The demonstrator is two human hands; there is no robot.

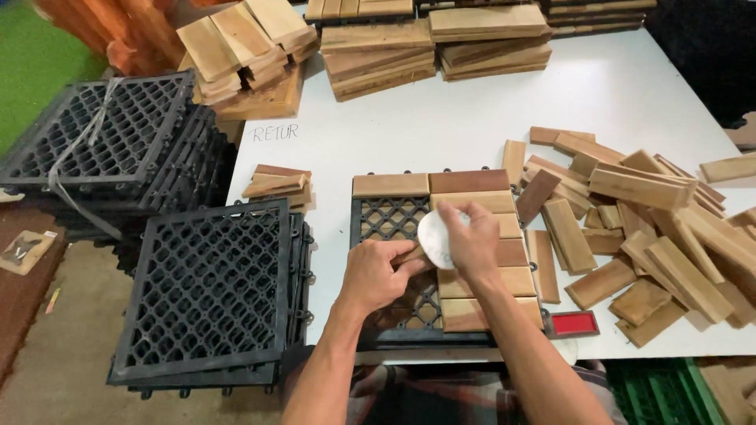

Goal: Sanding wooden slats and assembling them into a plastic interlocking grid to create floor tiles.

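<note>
A black plastic grid tile (390, 219) lies on the white table (441, 126) in front of me. Several short wooden slats (488, 203) cover its right half and one slat (390, 185) spans the top left. My left hand (378, 274) grips a small wooden slat (411, 256) over the bare left part of the grid. My right hand (472, 242) holds a round white disc (435, 238) against that slat's end.
A loose heap of wooden slats (646, 228) fills the table's right side. Stacked slats (378, 55) line the far edge. Black grid tiles are stacked at my left (209, 291) and further back (110, 138). A small red block (573, 323) lies near the front edge.
</note>
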